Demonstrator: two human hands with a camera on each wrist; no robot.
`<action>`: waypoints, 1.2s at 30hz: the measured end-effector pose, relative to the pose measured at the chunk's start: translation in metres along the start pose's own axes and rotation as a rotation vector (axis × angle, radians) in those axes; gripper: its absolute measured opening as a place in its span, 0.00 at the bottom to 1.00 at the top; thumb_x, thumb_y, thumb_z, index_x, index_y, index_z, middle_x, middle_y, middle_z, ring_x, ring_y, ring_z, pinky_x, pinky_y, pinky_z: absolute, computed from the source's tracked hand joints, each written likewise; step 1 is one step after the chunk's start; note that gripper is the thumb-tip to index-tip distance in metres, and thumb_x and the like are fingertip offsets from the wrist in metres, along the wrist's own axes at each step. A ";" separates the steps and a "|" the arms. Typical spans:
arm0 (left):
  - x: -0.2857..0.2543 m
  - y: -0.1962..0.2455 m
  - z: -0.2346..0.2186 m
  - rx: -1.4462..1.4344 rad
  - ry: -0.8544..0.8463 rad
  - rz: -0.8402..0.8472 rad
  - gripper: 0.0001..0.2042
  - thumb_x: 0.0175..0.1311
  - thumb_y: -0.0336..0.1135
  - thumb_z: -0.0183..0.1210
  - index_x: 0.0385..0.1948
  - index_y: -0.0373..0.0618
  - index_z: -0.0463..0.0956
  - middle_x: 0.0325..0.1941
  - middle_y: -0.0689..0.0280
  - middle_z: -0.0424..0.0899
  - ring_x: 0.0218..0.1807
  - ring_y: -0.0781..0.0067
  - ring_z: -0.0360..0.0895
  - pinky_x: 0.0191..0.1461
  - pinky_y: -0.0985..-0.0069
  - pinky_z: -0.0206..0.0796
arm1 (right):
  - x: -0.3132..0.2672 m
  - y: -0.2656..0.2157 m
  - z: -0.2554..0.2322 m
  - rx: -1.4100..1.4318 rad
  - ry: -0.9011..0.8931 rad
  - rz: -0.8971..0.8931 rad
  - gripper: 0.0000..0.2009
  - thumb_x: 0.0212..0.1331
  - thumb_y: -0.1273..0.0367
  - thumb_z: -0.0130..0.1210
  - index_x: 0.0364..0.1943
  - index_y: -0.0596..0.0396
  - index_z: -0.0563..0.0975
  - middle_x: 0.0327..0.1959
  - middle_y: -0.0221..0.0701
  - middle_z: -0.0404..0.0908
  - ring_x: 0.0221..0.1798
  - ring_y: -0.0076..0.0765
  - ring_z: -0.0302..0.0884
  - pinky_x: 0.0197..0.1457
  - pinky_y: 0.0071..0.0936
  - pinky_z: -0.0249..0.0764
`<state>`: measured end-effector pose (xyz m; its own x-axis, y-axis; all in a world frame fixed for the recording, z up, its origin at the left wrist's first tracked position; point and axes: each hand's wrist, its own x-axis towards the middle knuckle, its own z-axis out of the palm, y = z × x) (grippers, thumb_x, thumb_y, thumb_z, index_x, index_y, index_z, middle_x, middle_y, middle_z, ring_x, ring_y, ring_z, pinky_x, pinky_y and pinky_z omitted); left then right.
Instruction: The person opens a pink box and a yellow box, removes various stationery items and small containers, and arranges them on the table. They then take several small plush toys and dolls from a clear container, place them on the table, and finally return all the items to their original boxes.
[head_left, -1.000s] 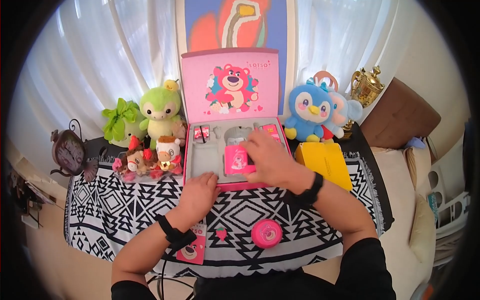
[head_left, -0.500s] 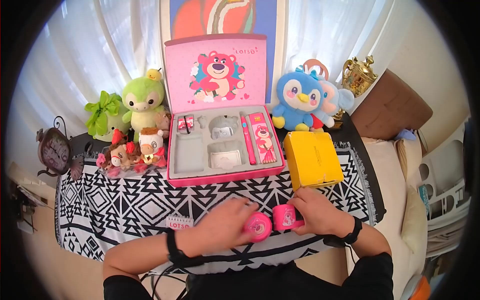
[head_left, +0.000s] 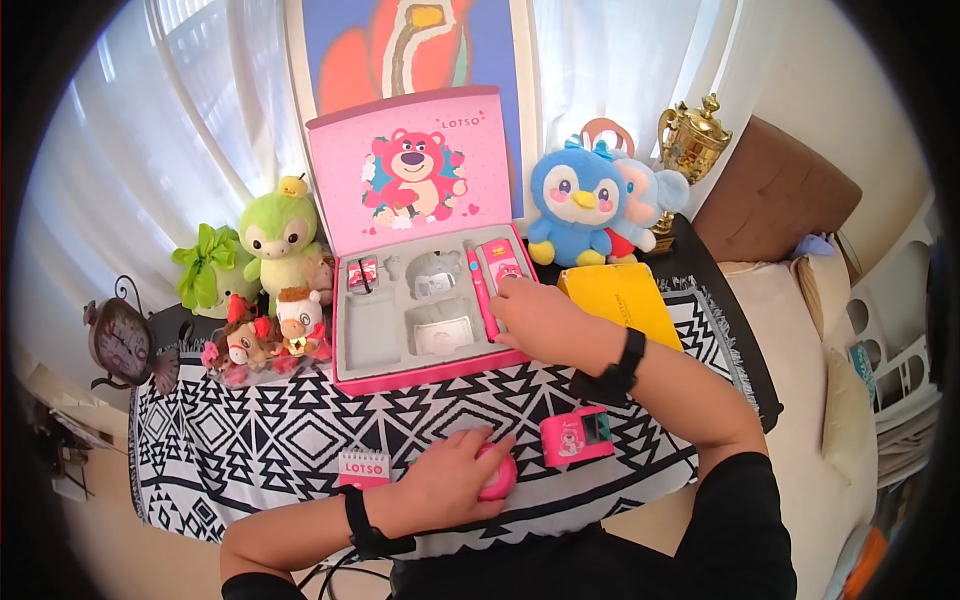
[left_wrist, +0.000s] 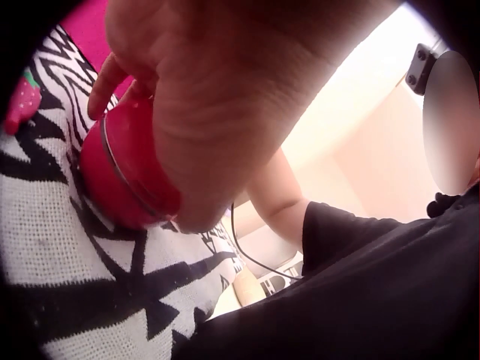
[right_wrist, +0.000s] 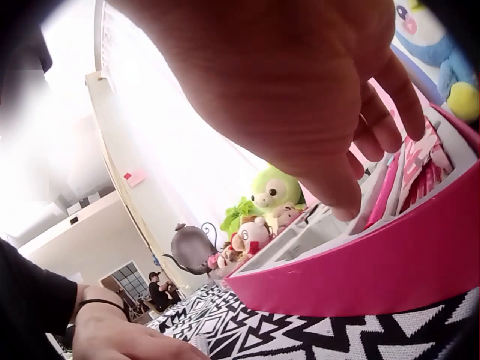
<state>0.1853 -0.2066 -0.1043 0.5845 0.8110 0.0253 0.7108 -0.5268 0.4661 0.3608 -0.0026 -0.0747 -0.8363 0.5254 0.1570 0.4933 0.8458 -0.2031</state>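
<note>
On the patterned cloth, my left hand point(head_left: 445, 487) grips a round pink case point(head_left: 497, 476); the left wrist view shows the palm against the case point(left_wrist: 120, 165). My right hand point(head_left: 545, 322) is over the right front of the open pink gift box point(head_left: 425, 378), beside a long pink pen-like item point(head_left: 480, 290) and a pink bear packet point(head_left: 500, 262). In the right wrist view its fingers hang relaxed above these two, holding nothing visible. A pink boxy item with a dark face point(head_left: 565, 440) stands on the cloth, untouched.
A small LOTSO notepad point(head_left: 363, 469) lies left of the left hand; a strawberry piece point(left_wrist: 24, 101) lies on the cloth. The yellow box point(head_left: 625, 300), blue penguin plush point(head_left: 575, 205) and gold trophy point(head_left: 693, 145) stand right; green plush point(head_left: 277, 228) and horse toys point(head_left: 302, 320) stand left.
My right hand has carried the pink boxy item out of the gift box, let it go on the cloth and returned to the box. My left hand has moved from the box to the round case.
</note>
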 end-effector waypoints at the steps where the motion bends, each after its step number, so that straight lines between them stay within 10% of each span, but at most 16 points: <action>1: 0.001 -0.002 -0.006 0.004 0.002 -0.003 0.37 0.55 0.49 0.69 0.65 0.40 0.69 0.61 0.45 0.72 0.61 0.44 0.74 0.62 0.56 0.71 | 0.009 0.002 0.006 -0.025 -0.076 0.041 0.17 0.54 0.66 0.68 0.45 0.60 0.78 0.45 0.43 0.78 0.53 0.53 0.78 0.54 0.44 0.77; 7: 0.019 -0.044 -0.041 0.323 0.273 -0.143 0.39 0.57 0.52 0.68 0.64 0.31 0.69 0.70 0.42 0.68 0.74 0.39 0.63 0.74 0.49 0.58 | 0.029 0.002 0.012 -0.060 -0.206 0.134 0.21 0.50 0.66 0.71 0.46 0.61 0.78 0.46 0.47 0.78 0.53 0.55 0.79 0.55 0.45 0.78; 15: 0.017 -0.066 -0.028 0.267 0.105 -0.221 0.46 0.61 0.56 0.65 0.72 0.30 0.57 0.77 0.41 0.60 0.79 0.41 0.56 0.80 0.47 0.48 | 0.020 -0.001 0.012 -0.102 -0.054 0.018 0.14 0.49 0.71 0.66 0.41 0.61 0.80 0.43 0.47 0.80 0.46 0.56 0.82 0.51 0.46 0.80; 22: 0.017 -0.062 -0.024 0.215 0.193 -0.169 0.43 0.61 0.54 0.65 0.70 0.31 0.61 0.75 0.40 0.62 0.78 0.40 0.58 0.79 0.47 0.50 | 0.012 -0.003 0.021 -0.073 0.168 0.131 0.15 0.53 0.73 0.58 0.46 0.63 0.78 0.47 0.47 0.79 0.48 0.57 0.82 0.50 0.44 0.81; 26: 0.006 -0.036 -0.015 0.063 0.193 0.102 0.40 0.59 0.53 0.68 0.66 0.31 0.66 0.69 0.40 0.68 0.72 0.40 0.66 0.75 0.52 0.60 | 0.005 -0.001 0.009 -0.129 0.339 -0.022 0.10 0.54 0.77 0.56 0.40 0.66 0.77 0.42 0.47 0.80 0.44 0.57 0.82 0.48 0.47 0.79; 30: -0.006 -0.014 0.006 -0.162 0.028 -0.012 0.40 0.56 0.52 0.70 0.65 0.32 0.67 0.63 0.42 0.73 0.65 0.41 0.73 0.69 0.58 0.67 | -0.045 -0.043 -0.022 -0.117 0.543 -0.232 0.16 0.55 0.76 0.57 0.49 0.68 0.79 0.50 0.50 0.82 0.42 0.51 0.83 0.47 0.41 0.80; 36: -0.019 -0.010 -0.005 -0.159 -0.051 -0.104 0.39 0.54 0.50 0.71 0.63 0.33 0.68 0.57 0.45 0.76 0.58 0.43 0.76 0.63 0.59 0.72 | -0.140 -0.078 0.005 -0.036 0.312 -0.404 0.19 0.54 0.75 0.60 0.51 0.70 0.80 0.54 0.50 0.82 0.32 0.34 0.81 0.35 0.27 0.79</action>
<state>0.1653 -0.2159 -0.1052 0.5329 0.8430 -0.0729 0.6997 -0.3906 0.5982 0.4380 -0.1422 -0.0861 -0.8530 0.1540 0.4987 0.1582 0.9868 -0.0341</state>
